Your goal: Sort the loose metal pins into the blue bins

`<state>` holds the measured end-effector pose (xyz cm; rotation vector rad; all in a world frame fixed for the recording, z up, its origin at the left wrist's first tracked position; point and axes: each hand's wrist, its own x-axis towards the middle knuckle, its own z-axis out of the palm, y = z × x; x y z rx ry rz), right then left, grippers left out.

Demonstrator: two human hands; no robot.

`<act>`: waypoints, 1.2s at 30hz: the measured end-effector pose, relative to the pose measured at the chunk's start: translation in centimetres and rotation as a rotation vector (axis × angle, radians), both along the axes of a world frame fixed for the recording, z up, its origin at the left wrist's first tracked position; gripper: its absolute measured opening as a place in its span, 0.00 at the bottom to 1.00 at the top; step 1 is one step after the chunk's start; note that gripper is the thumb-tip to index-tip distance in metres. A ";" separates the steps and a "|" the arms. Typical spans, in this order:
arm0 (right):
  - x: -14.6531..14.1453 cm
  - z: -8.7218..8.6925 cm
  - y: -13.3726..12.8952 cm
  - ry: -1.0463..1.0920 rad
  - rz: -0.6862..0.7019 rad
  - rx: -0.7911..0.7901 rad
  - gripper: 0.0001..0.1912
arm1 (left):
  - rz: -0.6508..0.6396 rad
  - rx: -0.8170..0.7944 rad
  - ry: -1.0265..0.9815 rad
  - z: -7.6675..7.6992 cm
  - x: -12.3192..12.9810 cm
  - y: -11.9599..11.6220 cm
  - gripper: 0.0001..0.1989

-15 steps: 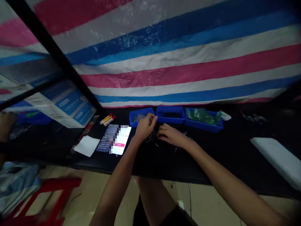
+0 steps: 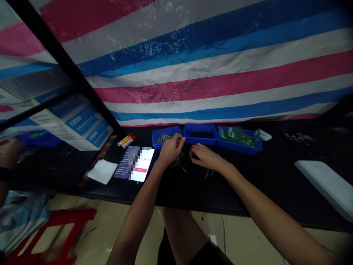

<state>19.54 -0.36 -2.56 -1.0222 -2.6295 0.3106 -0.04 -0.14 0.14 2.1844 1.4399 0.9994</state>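
Right now the left hand [image 2: 171,149] is seen at the corner of a blue bin [image 2: 159,144], the right hand [image 2: 202,156] is held low, and loose metal pins [image 2: 177,161] are strewn between them on the black surface [image 2: 187,191].

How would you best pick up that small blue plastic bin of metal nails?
Grip the small blue plastic bin by its left end rim, coming from the left: that end is free, its right end sits against the next blue bin, and the person's left hand is at the front.
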 end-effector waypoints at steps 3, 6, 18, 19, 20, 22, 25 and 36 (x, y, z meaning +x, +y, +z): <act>0.2 0.0 0.1 -0.045 -0.016 0.019 0.03 | 0.002 0.012 0.006 0.0 0.0 0.0 0.13; 0.4 0.2 0.2 -0.059 -0.021 0.019 0.03 | -0.011 0.018 0.021 -0.1 0.0 0.0 0.14; 0.7 1.2 0.1 0.242 -0.106 -0.058 0.02 | -0.128 -0.043 0.026 0.4 0.0 -0.1 0.18; 0.7 1.2 0.1 0.268 -0.114 -0.069 0.02 | -0.167 -0.060 0.027 0.4 0.0 -0.2 0.18; 0.6 1.3 0.0 0.295 -0.120 -0.083 0.01 | -0.199 -0.074 0.029 0.4 0.1 -0.2 0.17; 0.6 1.5 -0.1 0.347 -0.127 -0.105 0.01 | -0.228 -0.089 0.019 0.4 0.1 -0.1 0.14; 0.6 1.9 -0.2 0.427 -0.153 -0.087 0.01 | -0.220 -0.130 -0.085 0.1 0.0 0.1 0.12; 0.2 2.6 -0.7 0.612 -0.257 -0.011 0.10 | -0.198 -0.166 -0.393 -0.4 -0.1 0.6 0.10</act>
